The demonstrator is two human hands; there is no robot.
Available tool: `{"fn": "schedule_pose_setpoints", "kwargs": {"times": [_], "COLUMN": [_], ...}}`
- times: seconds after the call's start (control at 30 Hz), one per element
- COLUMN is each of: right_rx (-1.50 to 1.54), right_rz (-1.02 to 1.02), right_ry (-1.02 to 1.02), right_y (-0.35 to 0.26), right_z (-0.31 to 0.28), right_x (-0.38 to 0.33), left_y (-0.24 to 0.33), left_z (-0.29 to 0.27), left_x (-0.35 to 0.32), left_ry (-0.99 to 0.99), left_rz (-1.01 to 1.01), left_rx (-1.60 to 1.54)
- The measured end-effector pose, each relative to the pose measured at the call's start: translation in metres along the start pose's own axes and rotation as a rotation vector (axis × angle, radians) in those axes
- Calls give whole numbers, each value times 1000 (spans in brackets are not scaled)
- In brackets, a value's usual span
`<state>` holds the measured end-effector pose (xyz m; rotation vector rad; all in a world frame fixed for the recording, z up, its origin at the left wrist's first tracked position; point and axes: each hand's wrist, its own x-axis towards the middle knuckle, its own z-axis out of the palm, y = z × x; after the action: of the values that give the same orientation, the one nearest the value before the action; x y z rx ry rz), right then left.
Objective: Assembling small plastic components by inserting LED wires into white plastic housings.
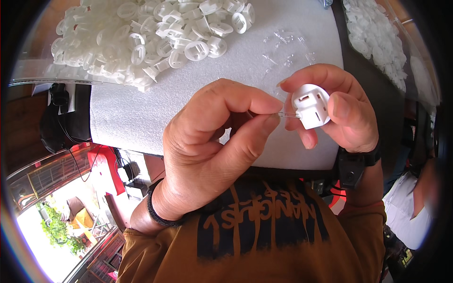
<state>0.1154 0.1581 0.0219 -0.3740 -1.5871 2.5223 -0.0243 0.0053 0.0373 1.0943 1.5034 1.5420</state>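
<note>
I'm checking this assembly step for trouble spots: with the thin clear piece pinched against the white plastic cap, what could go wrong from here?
1. The thin clear piece is held only at the fingertips of the left hand; it looks slender and might bend, snap or slip.
2. The white cap sits between thumb and fingers of the right hand, above the edge of the white foam pad; if dropped, it may fall off the bench.
3. Clear spare pieces on the pad are hard to see.

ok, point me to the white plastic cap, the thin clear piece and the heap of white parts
white plastic cap [310, 106], head view, on its slotted side face.
thin clear piece [287, 114], head view, on the short stretch showing between the two hands.
heap of white parts [151, 37], head view, near the middle of the pile.
</note>
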Motion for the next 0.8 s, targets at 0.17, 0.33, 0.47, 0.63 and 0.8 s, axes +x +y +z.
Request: {"fn": "schedule_pose_setpoints", "kwargs": {"times": [0.17,0.33,0.47,0.63,0.8], "right_rx": [-22,1,169,106,63], "right_rz": [-6,-130,-141,-177,-188], "right_ry": [-42,-93,-49,-46,-52], "right_y": [-3,7,7,11,8], "right_z": [-3,-6,-2,-5,-5], "right_x": [-1,1,2,4,4], "left_y": [-1,4,3,3,2], "left_z": [0,1,1,5,6], "left_x": [-2,-4,-4,-3,-2], "left_ry": [38,71,76,101,112], "left_rz": [-4,-69,-86,-82,-74], "left_rx": [-19,-118,-170,-223,-241]}}
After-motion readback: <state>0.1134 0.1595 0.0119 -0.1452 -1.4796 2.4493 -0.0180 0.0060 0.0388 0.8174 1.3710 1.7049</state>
